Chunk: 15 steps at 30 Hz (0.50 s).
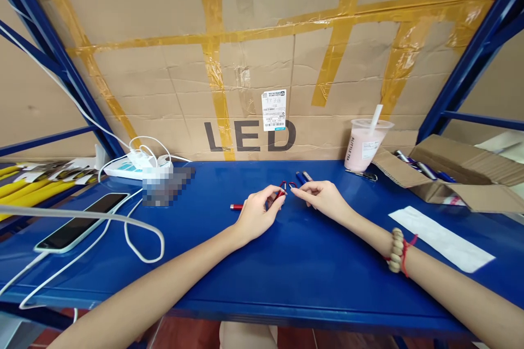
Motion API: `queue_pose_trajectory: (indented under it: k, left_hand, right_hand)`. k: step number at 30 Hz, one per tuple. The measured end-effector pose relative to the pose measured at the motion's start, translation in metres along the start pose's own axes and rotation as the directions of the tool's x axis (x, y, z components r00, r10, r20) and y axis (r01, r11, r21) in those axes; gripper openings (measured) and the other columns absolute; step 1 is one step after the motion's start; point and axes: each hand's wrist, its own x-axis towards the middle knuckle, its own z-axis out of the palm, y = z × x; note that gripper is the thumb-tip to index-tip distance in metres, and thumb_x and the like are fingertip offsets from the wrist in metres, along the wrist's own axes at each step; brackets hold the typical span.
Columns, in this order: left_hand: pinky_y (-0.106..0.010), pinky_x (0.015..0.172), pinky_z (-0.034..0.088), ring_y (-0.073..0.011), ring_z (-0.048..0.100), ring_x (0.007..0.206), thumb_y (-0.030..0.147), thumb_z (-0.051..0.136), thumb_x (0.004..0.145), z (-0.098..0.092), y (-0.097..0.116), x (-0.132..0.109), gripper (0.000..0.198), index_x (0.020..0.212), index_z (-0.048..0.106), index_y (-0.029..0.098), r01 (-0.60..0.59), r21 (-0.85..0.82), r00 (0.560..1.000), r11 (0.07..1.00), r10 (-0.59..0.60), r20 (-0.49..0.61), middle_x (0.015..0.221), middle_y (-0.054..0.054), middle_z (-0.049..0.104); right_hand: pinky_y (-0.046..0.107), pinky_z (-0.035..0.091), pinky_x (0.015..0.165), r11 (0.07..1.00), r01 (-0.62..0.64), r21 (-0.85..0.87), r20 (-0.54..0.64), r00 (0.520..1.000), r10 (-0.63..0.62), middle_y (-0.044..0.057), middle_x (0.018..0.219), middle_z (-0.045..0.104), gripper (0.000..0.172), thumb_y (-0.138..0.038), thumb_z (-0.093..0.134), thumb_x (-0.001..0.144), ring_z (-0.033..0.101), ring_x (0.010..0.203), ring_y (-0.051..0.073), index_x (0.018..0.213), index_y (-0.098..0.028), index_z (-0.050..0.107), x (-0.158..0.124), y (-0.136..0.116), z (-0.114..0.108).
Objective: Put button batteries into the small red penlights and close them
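Cardboard (262,65) marked LED walls off the back, and its top and sides run out of my view. Below it lies the blue tabletop (295,262). At the right sits one open box (450,174) of pens, too jumbled for me to count. One white paper strip (442,237) lies near it, and one phone (79,226) on the left. One pink cup (368,144) stands by the box. A blurred patch (166,185) hides something beside the power strip (131,168).

My left hand (260,214) is curled narrow, pinching the one red pen (236,206) mid-tabletop. My right hand (323,197) pinches the pen's far tip, a small red part I cannot make out. Two blue pens (302,177) lie just behind it.
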Motion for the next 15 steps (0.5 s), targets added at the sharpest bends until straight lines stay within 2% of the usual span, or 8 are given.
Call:
queue_pose_trajectory:
  k: [4,8,11,15]
  left_hand:
    - [-0.020,0.049,0.038,-0.0113,0.054,0.058,0.034,0.042,0.086,0.001,-0.001,0.000,0.021,0.093,0.057,0.020,0.002,0.019,1.000,1.000,-0.001,-0.007,0.066,0.002,0.061]
    - [-0.020,0.050,0.037,-0.0109,0.053,0.057,0.036,0.042,0.086,0.001,-0.002,0.000,0.023,0.092,0.058,0.020,0.001,0.042,1.000,0.999,0.000,-0.020,0.066,0.002,0.061]
    - [-0.020,0.050,0.036,-0.0103,0.051,0.055,0.036,0.044,0.085,0.001,-0.003,-0.001,0.023,0.092,0.058,0.020,-0.003,0.051,1.000,0.999,0.004,-0.018,0.067,0.002,0.061]
    - [-0.019,0.050,0.036,-0.0093,0.048,0.053,0.036,0.047,0.084,0.002,-0.003,0.000,0.021,0.091,0.058,0.021,-0.005,0.062,1.000,0.998,0.006,-0.011,0.063,0.003,0.058]
  right_hand:
    - [0.022,0.031,0.041,0.998,-0.048,0.050,-0.033,0.998,0.050,-0.003,0.041,0.047,0.043,-0.057,0.062,0.064,0.038,0.040,0.008,0.054,-0.014,0.060,0.000,0.003,0.001]
    - [0.022,0.028,0.039,0.997,-0.042,0.065,-0.014,0.999,0.043,-0.003,0.041,0.042,0.044,-0.057,0.058,0.067,0.034,0.040,0.007,0.056,-0.014,0.064,0.001,0.006,0.002]
    - [0.023,0.036,0.043,0.993,-0.032,0.113,0.032,0.999,0.028,-0.001,0.049,0.052,0.041,-0.054,0.057,0.070,0.041,0.043,0.009,0.067,-0.014,0.067,0.001,0.007,0.004]
    - [0.028,0.048,0.059,0.988,0.022,0.150,0.061,0.998,-0.031,0.005,0.071,0.066,0.038,-0.047,0.056,0.072,0.057,0.060,0.016,0.087,-0.014,0.069,0.003,0.012,0.006]
